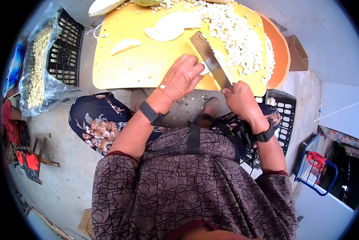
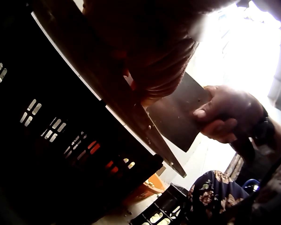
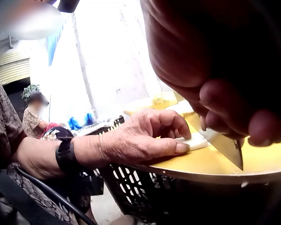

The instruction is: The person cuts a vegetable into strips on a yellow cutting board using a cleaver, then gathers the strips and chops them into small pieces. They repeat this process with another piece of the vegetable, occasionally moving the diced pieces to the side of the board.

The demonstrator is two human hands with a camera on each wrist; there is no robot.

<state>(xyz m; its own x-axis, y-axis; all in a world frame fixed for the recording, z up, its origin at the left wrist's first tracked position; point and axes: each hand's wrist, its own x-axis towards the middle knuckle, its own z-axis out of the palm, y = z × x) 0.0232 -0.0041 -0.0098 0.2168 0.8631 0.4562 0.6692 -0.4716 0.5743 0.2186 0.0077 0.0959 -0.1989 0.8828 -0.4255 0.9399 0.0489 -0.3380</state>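
My left hand point(image 1: 182, 76) holds a strip of white vegetable point(image 3: 196, 140) down on the yellow board point(image 1: 147, 72), fingers bent over it. Beside those fingertips stands the blade of a cleaver point(image 1: 211, 58), its handle gripped by my right hand point(image 1: 243, 100) over the board's near edge. Small white bits cling to the blade. Diced white pieces point(image 1: 243, 48) are heaped along the board's right side. Larger peeled white slices point(image 1: 169, 30) lie toward the back, and a thin wedge point(image 1: 125, 46) sits at the left. The left wrist view is dark around the left hand.
An orange basin point(image 1: 282, 56) with diced pieces stands under the board's right edge. Black crates point(image 1: 289, 116) are beneath and at the right. At left, a plastic-lined crate point(image 1: 65, 48) holds more small pieces. Whole pale vegetables point(image 1: 103, 7) lie at the back. Another person point(image 3: 35, 115) sits farther off.
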